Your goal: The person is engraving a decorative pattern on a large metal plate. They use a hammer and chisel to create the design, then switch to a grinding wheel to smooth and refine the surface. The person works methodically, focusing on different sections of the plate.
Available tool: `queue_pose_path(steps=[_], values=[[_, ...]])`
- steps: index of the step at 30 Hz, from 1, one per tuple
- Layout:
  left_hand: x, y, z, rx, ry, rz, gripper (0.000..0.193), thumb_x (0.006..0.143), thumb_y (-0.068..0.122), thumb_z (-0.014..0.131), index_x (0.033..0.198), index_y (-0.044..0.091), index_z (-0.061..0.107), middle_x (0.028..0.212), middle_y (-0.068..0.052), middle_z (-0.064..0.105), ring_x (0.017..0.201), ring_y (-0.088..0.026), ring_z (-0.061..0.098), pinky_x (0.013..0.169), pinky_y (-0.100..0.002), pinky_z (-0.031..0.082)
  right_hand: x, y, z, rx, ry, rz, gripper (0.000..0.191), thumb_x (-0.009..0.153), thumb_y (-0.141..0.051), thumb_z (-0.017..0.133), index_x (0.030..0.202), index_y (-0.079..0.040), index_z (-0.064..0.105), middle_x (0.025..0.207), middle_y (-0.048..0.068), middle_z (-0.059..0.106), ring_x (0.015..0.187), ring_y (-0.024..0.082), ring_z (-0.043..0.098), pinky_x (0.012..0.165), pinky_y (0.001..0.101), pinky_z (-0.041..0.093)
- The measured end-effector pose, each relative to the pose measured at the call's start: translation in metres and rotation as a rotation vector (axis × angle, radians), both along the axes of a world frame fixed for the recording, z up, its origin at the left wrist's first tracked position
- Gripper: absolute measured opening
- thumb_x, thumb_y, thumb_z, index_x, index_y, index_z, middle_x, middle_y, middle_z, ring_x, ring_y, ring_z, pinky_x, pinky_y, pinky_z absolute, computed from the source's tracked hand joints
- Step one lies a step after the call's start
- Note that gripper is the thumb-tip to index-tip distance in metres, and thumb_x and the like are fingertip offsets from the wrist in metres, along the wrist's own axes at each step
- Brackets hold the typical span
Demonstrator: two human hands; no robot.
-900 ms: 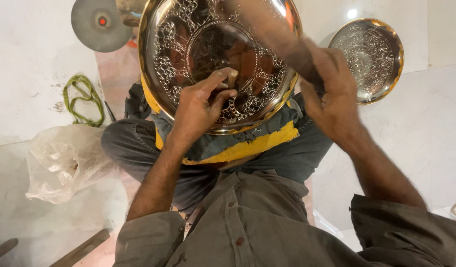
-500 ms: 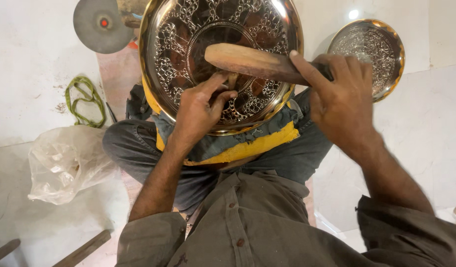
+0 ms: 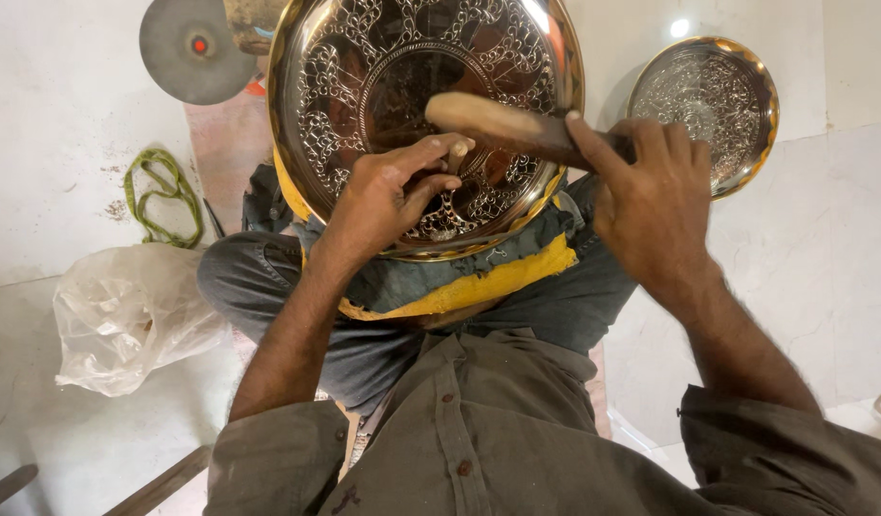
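Note:
A large round engraved metal plate (image 3: 364, 57) with a golden rim rests on my lap, on a grey and yellow pad (image 3: 479, 282). My left hand (image 3: 388, 196) lies on the plate's lower middle, fingers pinched around a small thin tool that is mostly hidden. My right hand (image 3: 651, 201) is closed around the dark handle of a wooden mallet (image 3: 493, 122). The mallet's pale head hangs just above my left fingers, over the plate's centre.
A second, smaller engraved plate (image 3: 713, 86) lies on the white floor at the upper right. A grey disc (image 3: 187, 53) sits at the upper left, a green cord (image 3: 154, 196) and a crumpled plastic bag (image 3: 125, 315) lie at the left.
The mallet has come down from a blurred raised swing to sit level over the plate. My right hand dropped lower with it. My left hand stayed in place.

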State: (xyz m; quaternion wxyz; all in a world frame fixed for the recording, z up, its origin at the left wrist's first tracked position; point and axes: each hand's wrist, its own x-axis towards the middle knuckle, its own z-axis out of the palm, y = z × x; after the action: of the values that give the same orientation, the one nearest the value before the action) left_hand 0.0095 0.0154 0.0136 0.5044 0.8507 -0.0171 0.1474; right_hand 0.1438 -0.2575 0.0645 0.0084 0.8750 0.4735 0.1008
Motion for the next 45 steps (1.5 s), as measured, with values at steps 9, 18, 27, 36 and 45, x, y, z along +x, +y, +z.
queue_pose_path(steps=[9, 18, 27, 36, 45], values=[[0.003, 0.005, -0.010, -0.003, 0.007, -0.062, 0.043, 0.094, 0.002, 0.071, 0.137, 0.007, 0.065, 0.134, -0.015, 0.070, 0.113, -0.024, 0.075, 0.090, -0.033, 0.059, 0.001, 0.002, 0.002, 0.536, 0.494, 0.077, 0.063, 0.101, 0.003, 0.067, 0.159, -0.013, 0.045, 0.125, 0.015, 0.054, 0.115, 0.025, 0.057, 0.096, 0.0380, 0.052], [0.002, 0.005, -0.012, 0.175, 0.272, 0.017, 0.026, 0.095, 0.021, 0.079, 0.120, 0.013, 0.076, 0.114, -0.008, 0.080, 0.095, -0.021, 0.080, 0.081, -0.032, 0.063, -0.001, 0.006, 0.005, 0.170, 0.145, 0.089, 0.064, 0.104, 0.003, 0.070, 0.161, -0.024, 0.058, 0.125, 0.010, 0.059, 0.113, 0.027, 0.055, 0.099, 0.0451, 0.041], [0.004, -0.004, -0.005, -0.009, 0.016, 0.002, 0.043, 0.093, 0.011, 0.080, 0.134, 0.009, 0.066, 0.127, -0.015, 0.073, 0.107, -0.024, 0.078, 0.086, -0.033, 0.065, 0.000, -0.007, -0.002, 0.041, 0.101, -0.044, 0.073, 0.088, 0.000, 0.073, 0.157, -0.019, 0.059, 0.122, 0.014, 0.060, 0.111, 0.031, 0.056, 0.096, 0.0484, 0.042], [0.006, -0.003, -0.010, -0.031, 0.238, 0.024, 0.033, 0.095, 0.012, 0.076, 0.127, 0.012, 0.071, 0.119, -0.010, 0.079, 0.091, -0.019, 0.081, 0.074, -0.031, 0.065, 0.002, 0.011, 0.001, 0.190, 0.034, 0.131, 0.062, 0.096, 0.002, 0.073, 0.152, -0.024, 0.061, 0.118, 0.010, 0.062, 0.105, 0.027, 0.058, 0.096, 0.0494, 0.049], [-0.002, -0.006, -0.004, -0.030, 0.064, 0.029, 0.043, 0.092, 0.009, 0.079, 0.134, 0.008, 0.066, 0.124, -0.015, 0.074, 0.105, -0.023, 0.078, 0.085, -0.034, 0.064, -0.007, 0.005, 0.005, 0.158, 0.179, -0.010, 0.076, 0.089, 0.004, 0.066, 0.161, -0.019, 0.056, 0.125, 0.013, 0.061, 0.114, 0.032, 0.056, 0.100, 0.0501, 0.040]])
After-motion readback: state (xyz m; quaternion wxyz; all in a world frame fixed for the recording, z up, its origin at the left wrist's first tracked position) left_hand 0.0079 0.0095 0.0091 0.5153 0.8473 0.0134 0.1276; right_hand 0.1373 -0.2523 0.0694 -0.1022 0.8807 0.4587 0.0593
